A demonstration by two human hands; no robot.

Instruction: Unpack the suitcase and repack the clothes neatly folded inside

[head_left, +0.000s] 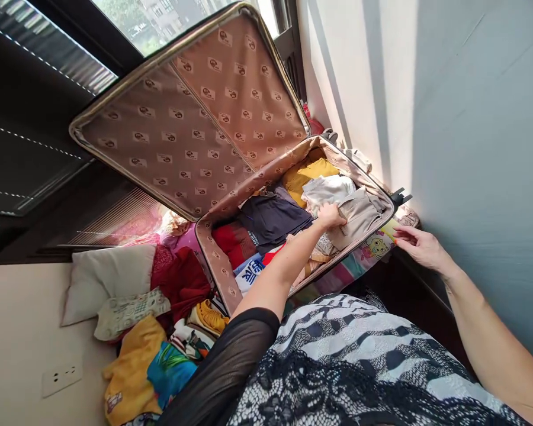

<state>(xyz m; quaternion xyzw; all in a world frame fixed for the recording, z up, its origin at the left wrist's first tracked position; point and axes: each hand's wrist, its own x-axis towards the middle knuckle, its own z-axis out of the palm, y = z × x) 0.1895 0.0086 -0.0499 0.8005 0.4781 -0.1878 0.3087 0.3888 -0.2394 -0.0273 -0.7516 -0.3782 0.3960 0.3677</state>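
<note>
An open suitcase (386, 220) with a pink patterned lining holds several folded clothes. My left hand (331, 218) reaches into it, its fingers curled onto a beige garment (362, 210) near the right end. Beside that garment lie a pale grey-white cloth (328, 190), a mustard-yellow cloth (308, 176) and a dark navy garment (275, 219). Outside the suitcase's near right corner is my right hand (420, 244), thumb and fingers stretched and apart. Its fingertips are at the yellow edge of a cartoon-print cloth (375, 245); firm contact cannot be made out.
The suitcase lid (195, 124) stands raised against the window (160, 23). A bluish-white wall (479, 148) rises close on the right. To the left are a pale pillow (111, 275), red cloth (184, 284) and a yellow garment (135, 367) in a pile. A wall socket (62, 380) is at lower left.
</note>
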